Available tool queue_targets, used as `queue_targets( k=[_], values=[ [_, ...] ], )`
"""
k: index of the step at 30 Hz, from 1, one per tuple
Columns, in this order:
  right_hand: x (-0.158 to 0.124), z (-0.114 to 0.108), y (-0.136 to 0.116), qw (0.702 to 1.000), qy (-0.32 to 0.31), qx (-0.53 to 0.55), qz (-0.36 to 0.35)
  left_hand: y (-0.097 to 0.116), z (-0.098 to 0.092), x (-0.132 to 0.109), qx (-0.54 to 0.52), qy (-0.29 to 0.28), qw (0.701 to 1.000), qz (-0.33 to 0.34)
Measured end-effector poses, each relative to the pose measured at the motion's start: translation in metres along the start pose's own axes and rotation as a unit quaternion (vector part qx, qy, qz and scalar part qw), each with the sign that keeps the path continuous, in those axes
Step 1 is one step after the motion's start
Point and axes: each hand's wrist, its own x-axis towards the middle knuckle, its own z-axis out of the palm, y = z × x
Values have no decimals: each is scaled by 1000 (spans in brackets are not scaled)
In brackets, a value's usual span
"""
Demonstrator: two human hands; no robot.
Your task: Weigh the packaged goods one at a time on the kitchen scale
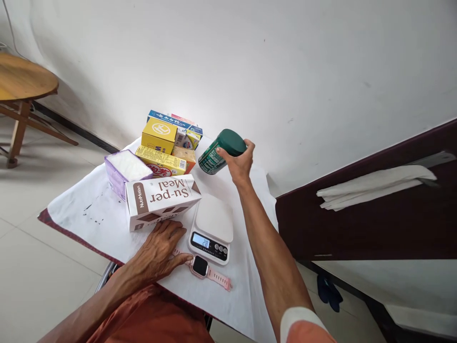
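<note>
Green canister [213, 155] tilts upper center, lid end [230, 141] grasped in right hand [241, 163]; left hand [165, 249], lower left, unclenched, touches pink watch [200, 267].

Sat up on the person's head and looked forward and down. Was near enough to see the left hand [162, 247] and right hand [240, 161] clearly, from above the table [85, 188]. Also looked far enough to catch the white wall [250, 62] ahead and the floor [46, 247] down at both sides.
</note>
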Motion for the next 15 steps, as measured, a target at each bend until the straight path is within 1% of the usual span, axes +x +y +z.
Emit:
queue_targets(
  k=[2,4,8,12,15],
  values=[
    [9,24,1,1000,1,7,30,0,-1,0,1,0,1000,-1],
    [14,42,2,999,4,15,51,1,-2,1,-2,-3,1000,-4],
    [16,66,5,998,-2,17,64,4,-4,2,-9,-10,1000,-12],
    [15,74,5,999,-29,17,42,4,-5,3,-10,-14,1000,-2],
    [14,65,5,997,-67,-5,31,4,-6,3,1,-13,1000,3]
  ],
)
